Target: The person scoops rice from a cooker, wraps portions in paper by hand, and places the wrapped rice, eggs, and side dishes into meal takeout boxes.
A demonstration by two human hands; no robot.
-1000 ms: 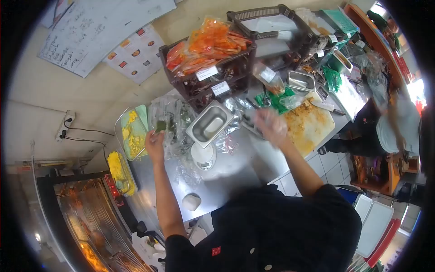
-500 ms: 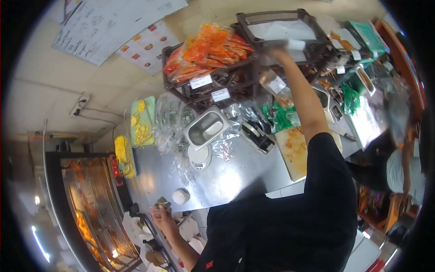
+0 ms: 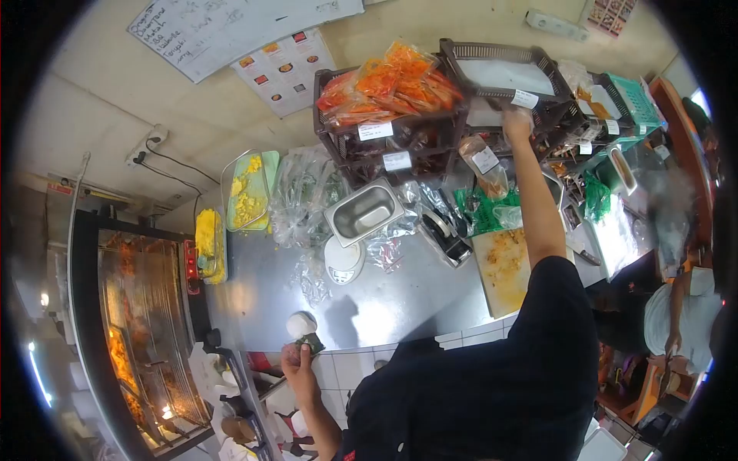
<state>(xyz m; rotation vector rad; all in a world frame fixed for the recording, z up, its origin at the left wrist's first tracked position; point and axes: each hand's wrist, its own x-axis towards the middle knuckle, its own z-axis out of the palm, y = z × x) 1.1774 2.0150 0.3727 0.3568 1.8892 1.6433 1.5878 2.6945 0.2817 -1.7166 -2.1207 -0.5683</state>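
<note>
My left hand [image 3: 298, 367] is closed around a small packet [image 3: 309, 343] with dark green and pinkish parts, at the near edge of the metal table. Right beside the packet stands a small white round tub [image 3: 300, 325]. My right hand [image 3: 518, 125] reaches far forward to the front of a brown plastic crate [image 3: 455, 71], just under a white label [image 3: 525, 99]. Its fingers are blurred, so I cannot make out what they touch. Below that hand lies a labelled clear bag with brownish contents [image 3: 484, 165].
Orange packets [image 3: 392, 81] fill the neighbouring crate. On the table are a steel pan [image 3: 364, 213], a white scale [image 3: 344, 261], a tape dispenser [image 3: 444, 238] and a stained cutting board [image 3: 503, 269]. A glowing glass-fronted cabinet [image 3: 146, 330] stands left. A person [image 3: 680, 315] is at far right.
The view has shifted, with the crates now further right and lower. My left hand has brought its packet closer to the white tub. My right hand stays at the crate's front.
</note>
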